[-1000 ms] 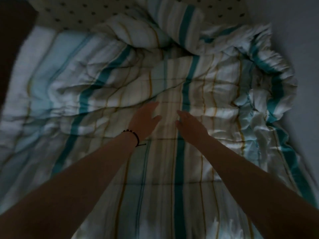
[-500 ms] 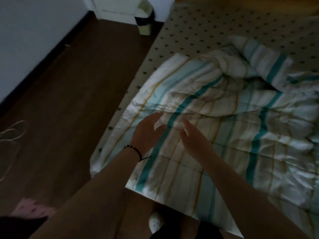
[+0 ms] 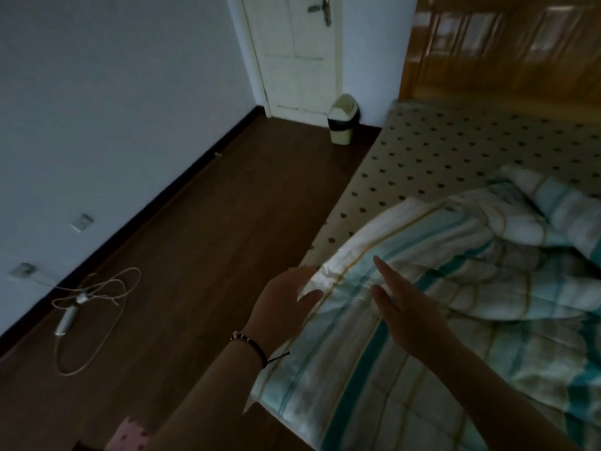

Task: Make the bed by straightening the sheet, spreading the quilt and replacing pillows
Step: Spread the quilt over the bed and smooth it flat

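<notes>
A crumpled quilt (image 3: 481, 288) with white, teal and yellow stripes lies bunched on the lower right of the bed. Beyond it the dotted beige sheet (image 3: 455, 148) is bare up to the wooden headboard (image 3: 507, 50). My left hand (image 3: 283, 304), with a dark bracelet on the wrist, hovers at the quilt's left edge, fingers spread and holding nothing. Just right of it, my right hand (image 3: 406, 307) reaches over the striped cover, flat with fingers apart. No pillow is in view.
Dark wooden floor (image 3: 211, 239) runs along the bed's left side. A cable with a plug (image 3: 81, 307) lies coiled on it near the wall. A small bin (image 3: 342, 120) stands by the white door (image 3: 299, 53). Something pink with dots (image 3: 130, 436) sits at the bottom edge.
My view has swung left from the middle of the quilt to its left edge, bringing floor, door and headboard into sight. Both hands moved left with it and stay empty.
</notes>
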`<act>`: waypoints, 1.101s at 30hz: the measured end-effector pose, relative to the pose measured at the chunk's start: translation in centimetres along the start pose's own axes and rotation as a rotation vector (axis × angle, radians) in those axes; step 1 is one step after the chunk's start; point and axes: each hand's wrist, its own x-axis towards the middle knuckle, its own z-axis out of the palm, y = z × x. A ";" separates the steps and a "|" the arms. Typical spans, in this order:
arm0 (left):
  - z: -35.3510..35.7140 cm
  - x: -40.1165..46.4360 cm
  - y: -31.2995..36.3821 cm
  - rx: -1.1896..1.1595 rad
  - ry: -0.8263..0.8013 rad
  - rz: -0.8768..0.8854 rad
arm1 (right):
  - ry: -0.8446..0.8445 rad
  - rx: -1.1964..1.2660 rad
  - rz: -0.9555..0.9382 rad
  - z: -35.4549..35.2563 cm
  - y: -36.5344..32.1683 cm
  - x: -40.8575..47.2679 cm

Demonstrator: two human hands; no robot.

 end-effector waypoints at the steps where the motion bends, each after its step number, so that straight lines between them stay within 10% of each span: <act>1: -0.6 0.4 0.0 -0.007 -0.003 0.002 | -0.007 -0.006 0.005 -0.3 -0.4 0.5; 33: -17.3 24.9 -7.9 0.128 -0.328 0.614 | 0.522 -0.021 0.421 8.4 -17.0 14.9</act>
